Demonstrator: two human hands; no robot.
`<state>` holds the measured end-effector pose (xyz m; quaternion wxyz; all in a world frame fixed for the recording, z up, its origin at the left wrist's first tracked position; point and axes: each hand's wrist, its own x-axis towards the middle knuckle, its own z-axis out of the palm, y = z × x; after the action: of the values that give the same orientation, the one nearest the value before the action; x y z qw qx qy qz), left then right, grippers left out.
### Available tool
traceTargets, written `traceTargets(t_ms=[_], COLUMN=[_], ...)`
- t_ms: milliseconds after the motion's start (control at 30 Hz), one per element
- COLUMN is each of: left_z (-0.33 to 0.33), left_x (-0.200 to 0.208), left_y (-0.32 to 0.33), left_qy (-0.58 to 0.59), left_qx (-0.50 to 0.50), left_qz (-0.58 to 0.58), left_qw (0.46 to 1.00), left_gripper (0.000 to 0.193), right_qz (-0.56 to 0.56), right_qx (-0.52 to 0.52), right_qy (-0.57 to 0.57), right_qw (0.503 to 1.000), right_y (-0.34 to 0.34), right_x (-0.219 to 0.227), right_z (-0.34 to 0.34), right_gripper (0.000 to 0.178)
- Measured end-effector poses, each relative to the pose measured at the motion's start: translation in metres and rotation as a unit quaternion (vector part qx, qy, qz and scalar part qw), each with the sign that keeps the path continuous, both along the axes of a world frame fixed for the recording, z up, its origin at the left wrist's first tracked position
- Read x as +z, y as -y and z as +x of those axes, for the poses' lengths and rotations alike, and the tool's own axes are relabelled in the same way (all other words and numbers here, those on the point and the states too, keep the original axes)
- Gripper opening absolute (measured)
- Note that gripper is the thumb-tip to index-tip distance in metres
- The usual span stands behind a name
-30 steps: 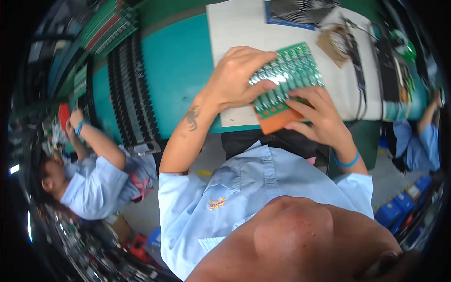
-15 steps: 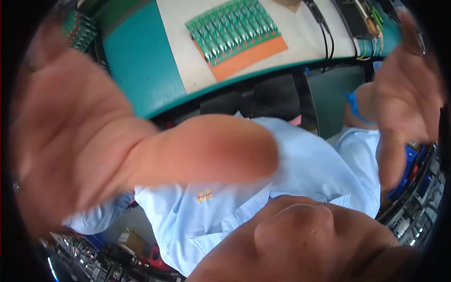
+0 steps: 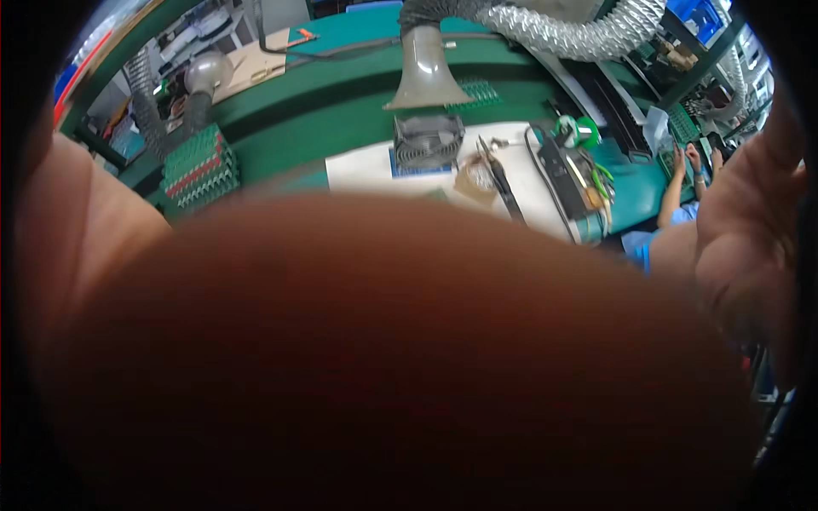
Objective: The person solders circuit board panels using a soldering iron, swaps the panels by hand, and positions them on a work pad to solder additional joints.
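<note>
A blurred brown mass right at the lens hides the near bench. Right hand (image 3: 750, 230) raised at the right rim, palm open, holding nothing; left hand (image 3: 68, 230) blurred, grip unreadable. Farther back, a small fan (image 3: 428, 140) sits on the white mat (image 3: 362, 170) mid-bench.

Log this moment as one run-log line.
view: mostly blocked by blurred close shape | right hand: raised beside lens, open, empty | left hand: cannot tell | bench: small fan, fume hose

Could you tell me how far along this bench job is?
Done: cannot tell; a blurred mass close to the lens hides most of the mat. In hand: nothing; the right hand is raised, open and empty. Left: unclear; green boards sit stacked beside the mat.
</note>
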<state>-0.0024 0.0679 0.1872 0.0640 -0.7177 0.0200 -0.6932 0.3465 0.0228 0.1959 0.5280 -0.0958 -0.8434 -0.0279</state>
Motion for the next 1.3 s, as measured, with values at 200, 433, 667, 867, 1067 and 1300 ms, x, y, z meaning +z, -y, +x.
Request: traceTargets(t_ms=[200, 433, 667, 867, 1067, 1300], left_z=[-0.017, -0.033, -0.021, -0.023, 0.014, 0.021], left_x=[-0.059, -0.098, -0.127, -0.141, -0.089, -0.1], left_y=[0.025, 0.056, 0.077, 0.075, 0.073, 0.074], left_qy=[0.005, -0.015, -0.007, -0.002, 0.004, -0.009], left_qx=[0.051, 0.09, 0.084, 0.066, 0.051, 0.022], left_qz=[-0.056, -0.073, -0.123, -0.141, -0.111, -0.122], left_qw=[0.997, 0.993, 0.989, 0.988, 0.993, 0.992], left_gripper=[0.075, 0.071, 0.068, 0.066, 0.064, 0.061], right_qz=[-0.069, -0.101, -0.165, -0.193, -0.545, -0.61], right_qx=[0.072, 0.134, 0.146, 0.14, 0.118, 0.197], right_qy=[-0.016, -0.062, -0.082, -0.099, -0.366, -0.602], right_qw=[0.995, 0.984, 0.972, 0.966, 0.745, 0.476], right_y=[0.024, 0.026, 0.061, 0.091, 0.087, 0.079], right_x=[-0.032, -0.081, -0.095, -0.109, -0.189, -0.252], right_z=[-0.037, -0.051, -0.041, -0.039, -0.023, -0.033], right_gripper=[0.067, 0.067, 0.068, 0.069, 0.052, 0.049])
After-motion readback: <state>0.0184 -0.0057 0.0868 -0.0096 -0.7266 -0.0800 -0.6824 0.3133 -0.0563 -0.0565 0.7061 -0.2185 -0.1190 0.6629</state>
